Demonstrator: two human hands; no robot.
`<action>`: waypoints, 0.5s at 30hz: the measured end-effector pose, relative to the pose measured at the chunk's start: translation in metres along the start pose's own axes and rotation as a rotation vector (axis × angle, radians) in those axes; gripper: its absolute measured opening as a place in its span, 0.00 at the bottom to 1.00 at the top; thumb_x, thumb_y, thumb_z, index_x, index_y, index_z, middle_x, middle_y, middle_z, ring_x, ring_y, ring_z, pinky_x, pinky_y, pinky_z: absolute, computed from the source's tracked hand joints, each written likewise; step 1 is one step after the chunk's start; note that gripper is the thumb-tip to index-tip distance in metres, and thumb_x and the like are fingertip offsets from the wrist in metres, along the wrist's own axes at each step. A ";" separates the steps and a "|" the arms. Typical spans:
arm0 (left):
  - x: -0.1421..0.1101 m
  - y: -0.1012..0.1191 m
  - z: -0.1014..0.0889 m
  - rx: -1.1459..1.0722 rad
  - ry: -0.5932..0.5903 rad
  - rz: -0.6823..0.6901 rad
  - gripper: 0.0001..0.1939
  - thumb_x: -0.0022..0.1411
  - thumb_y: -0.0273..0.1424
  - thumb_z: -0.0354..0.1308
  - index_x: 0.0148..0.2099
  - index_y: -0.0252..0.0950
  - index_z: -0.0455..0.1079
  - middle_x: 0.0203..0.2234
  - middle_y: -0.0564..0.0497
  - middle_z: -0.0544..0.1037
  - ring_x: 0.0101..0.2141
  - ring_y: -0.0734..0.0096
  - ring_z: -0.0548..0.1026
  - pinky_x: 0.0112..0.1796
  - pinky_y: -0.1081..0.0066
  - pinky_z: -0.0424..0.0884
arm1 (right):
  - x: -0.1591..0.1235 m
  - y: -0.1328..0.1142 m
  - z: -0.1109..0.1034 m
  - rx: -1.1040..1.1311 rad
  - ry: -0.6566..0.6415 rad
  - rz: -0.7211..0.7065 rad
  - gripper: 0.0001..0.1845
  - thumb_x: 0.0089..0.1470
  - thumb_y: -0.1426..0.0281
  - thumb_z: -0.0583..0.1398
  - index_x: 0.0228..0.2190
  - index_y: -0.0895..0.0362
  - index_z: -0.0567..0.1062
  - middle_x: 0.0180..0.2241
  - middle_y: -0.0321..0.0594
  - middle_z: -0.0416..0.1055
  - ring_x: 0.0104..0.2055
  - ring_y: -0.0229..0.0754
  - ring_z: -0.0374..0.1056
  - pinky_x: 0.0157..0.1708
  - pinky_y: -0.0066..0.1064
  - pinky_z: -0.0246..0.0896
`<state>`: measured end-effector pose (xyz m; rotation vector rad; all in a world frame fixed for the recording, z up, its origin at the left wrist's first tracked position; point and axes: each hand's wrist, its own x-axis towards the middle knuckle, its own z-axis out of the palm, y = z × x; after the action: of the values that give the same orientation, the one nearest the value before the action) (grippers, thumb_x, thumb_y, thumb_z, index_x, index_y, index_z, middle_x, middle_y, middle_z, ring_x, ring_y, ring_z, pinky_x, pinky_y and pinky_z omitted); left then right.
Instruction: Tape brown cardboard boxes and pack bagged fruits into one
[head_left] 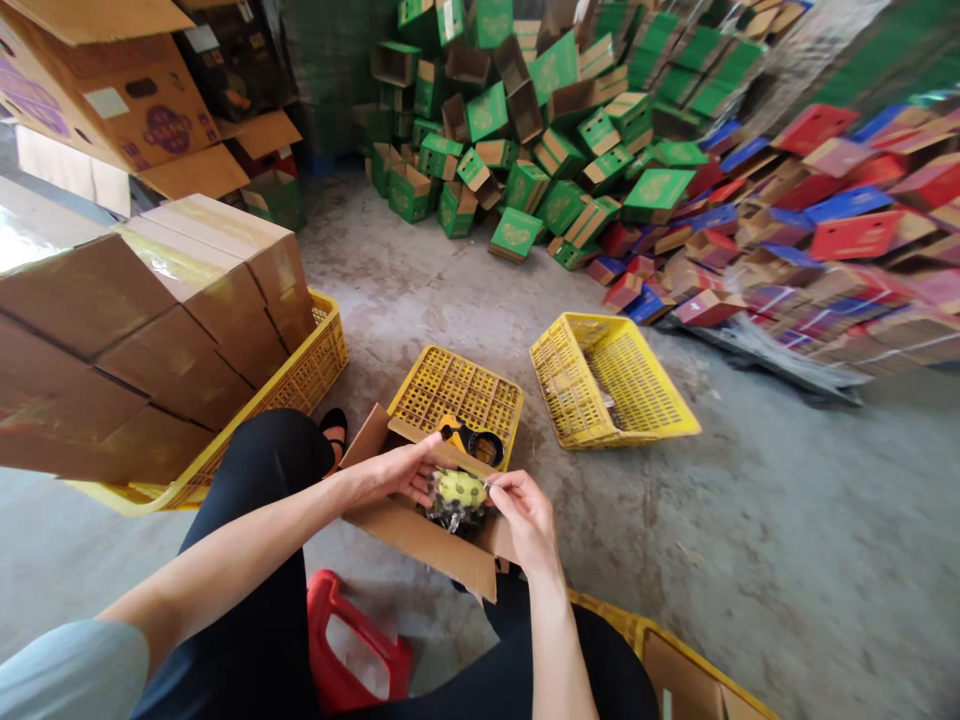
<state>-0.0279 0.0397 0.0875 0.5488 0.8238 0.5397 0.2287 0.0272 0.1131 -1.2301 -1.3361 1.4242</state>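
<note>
An open brown cardboard box [420,535] rests across my lap. Over it both hands hold a small yellow-green item in a clear plastic wrapper [459,492]. My left hand [396,466] grips its left side with curled fingers. My right hand [525,510] pinches the wrapper's right edge. Just beyond the box, a yellow and black tape dispenser [471,440] lies on an upturned yellow crate [457,388].
A yellow basket [622,380] lies tilted on the concrete floor to the right. A yellow crate [307,370] at left holds stacked brown cartons [150,320]. Green boxes [525,130] and red and blue boxes [810,220] are heaped behind. A red stool [337,640] is under me.
</note>
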 end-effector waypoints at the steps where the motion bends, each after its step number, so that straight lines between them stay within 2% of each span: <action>1: -0.001 -0.001 0.000 0.016 -0.036 -0.007 0.40 0.58 0.65 0.58 0.53 0.35 0.78 0.45 0.39 0.83 0.38 0.60 0.82 0.35 0.69 0.75 | 0.000 0.000 0.000 0.021 -0.024 -0.023 0.10 0.55 0.59 0.69 0.33 0.51 0.78 0.40 0.41 0.79 0.44 0.48 0.74 0.46 0.39 0.71; 5: -0.006 -0.004 0.004 0.044 -0.186 0.005 0.32 0.58 0.54 0.68 0.51 0.32 0.78 0.44 0.38 0.83 0.36 0.62 0.83 0.32 0.73 0.72 | -0.001 -0.002 0.000 0.094 -0.089 -0.103 0.07 0.55 0.61 0.68 0.32 0.50 0.78 0.41 0.40 0.78 0.56 0.53 0.72 0.59 0.47 0.63; 10: -0.008 0.000 0.004 0.045 -0.078 0.129 0.30 0.49 0.43 0.78 0.50 0.33 0.77 0.38 0.45 0.82 0.31 0.71 0.79 0.35 0.73 0.73 | -0.002 -0.004 0.001 0.084 -0.121 -0.087 0.08 0.56 0.59 0.66 0.32 0.50 0.79 0.49 0.42 0.78 0.65 0.56 0.64 0.64 0.49 0.58; 15: -0.006 0.000 0.002 0.155 -0.049 0.218 0.32 0.43 0.39 0.80 0.50 0.33 0.77 0.38 0.46 0.82 0.34 0.67 0.79 0.39 0.69 0.73 | 0.000 -0.006 0.000 0.037 0.018 -0.047 0.14 0.58 0.57 0.67 0.43 0.49 0.80 0.54 0.45 0.77 0.60 0.53 0.70 0.57 0.45 0.67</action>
<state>-0.0298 0.0360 0.0917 0.7972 0.7672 0.6626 0.2281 0.0279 0.1191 -1.1778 -1.3125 1.3955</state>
